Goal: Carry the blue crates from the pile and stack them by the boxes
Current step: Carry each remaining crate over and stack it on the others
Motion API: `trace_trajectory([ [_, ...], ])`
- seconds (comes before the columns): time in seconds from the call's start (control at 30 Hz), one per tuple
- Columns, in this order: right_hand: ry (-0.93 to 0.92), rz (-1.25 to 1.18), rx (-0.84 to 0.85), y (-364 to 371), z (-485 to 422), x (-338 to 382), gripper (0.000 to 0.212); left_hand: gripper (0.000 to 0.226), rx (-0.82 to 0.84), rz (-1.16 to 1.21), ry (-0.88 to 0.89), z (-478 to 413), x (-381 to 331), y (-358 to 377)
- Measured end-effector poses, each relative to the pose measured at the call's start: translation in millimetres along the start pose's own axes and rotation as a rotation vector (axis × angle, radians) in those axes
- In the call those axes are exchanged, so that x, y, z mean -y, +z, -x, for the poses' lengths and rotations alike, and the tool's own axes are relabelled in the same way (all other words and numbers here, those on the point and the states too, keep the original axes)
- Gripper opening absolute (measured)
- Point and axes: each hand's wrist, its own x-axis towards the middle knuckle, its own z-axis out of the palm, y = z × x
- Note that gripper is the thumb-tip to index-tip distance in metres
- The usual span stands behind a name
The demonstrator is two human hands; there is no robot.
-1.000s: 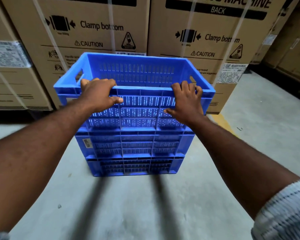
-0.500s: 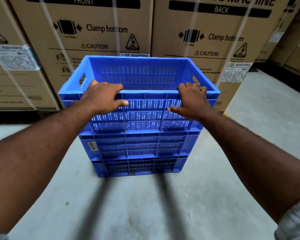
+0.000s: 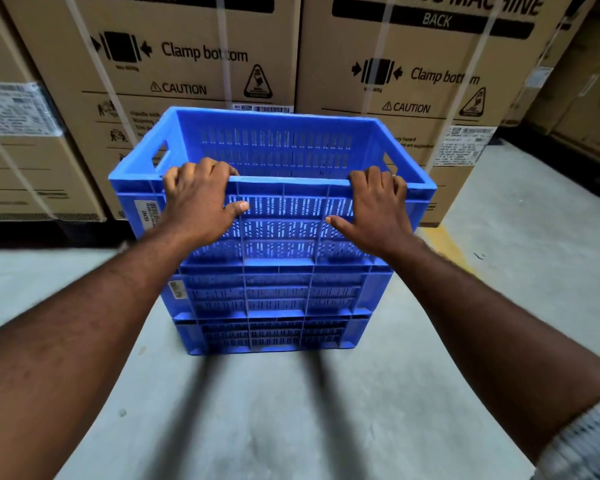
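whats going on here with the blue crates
A person grips the near rim of the top blue crate with the left hand and the right hand. It appears seated on the lower blue crates, which stand on the concrete floor directly in front of strapped cardboard boxes. The top crate looks empty.

blue crates: three in one stack, namely the top crate (image 3: pixel 284 202) at the hands, the middle crate (image 3: pixel 274 292) and the bottom crate (image 3: pixel 271 336) below them. hands: two, left hand (image 3: pixel 201 202) and right hand (image 3: pixel 381 209). cardboard boxes: two beyond the hands, left-centre box (image 3: pixel 187 64) and right-centre box (image 3: pixel 413 84); a third box (image 3: pixel 21 161) left of the left hand; more to the right of the right hand, number unclear. crate stickers: two, upper sticker (image 3: pixel 148 214) and lower sticker (image 3: pixel 176 290), both by the left hand.
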Motion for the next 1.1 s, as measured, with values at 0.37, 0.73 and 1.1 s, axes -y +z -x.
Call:
trace_trajectory([
  [0.37, 0.099, 0.004, 0.049, 4, 21, 18, 0.093, 0.068, 0.049, -0.010, -0.068, 14, -13, -6],
  [0.73, 0.156, -0.337, 0.659, -161, 70, 6, 0.079, 0.082, 0.660, 0.176, -0.300, 65, -77, -146],
  [1.1, 0.405, -0.561, 0.652, -444, 125, 7, 0.061, 0.074, 0.818, 0.213, -0.216, 135, -178, -388],
])
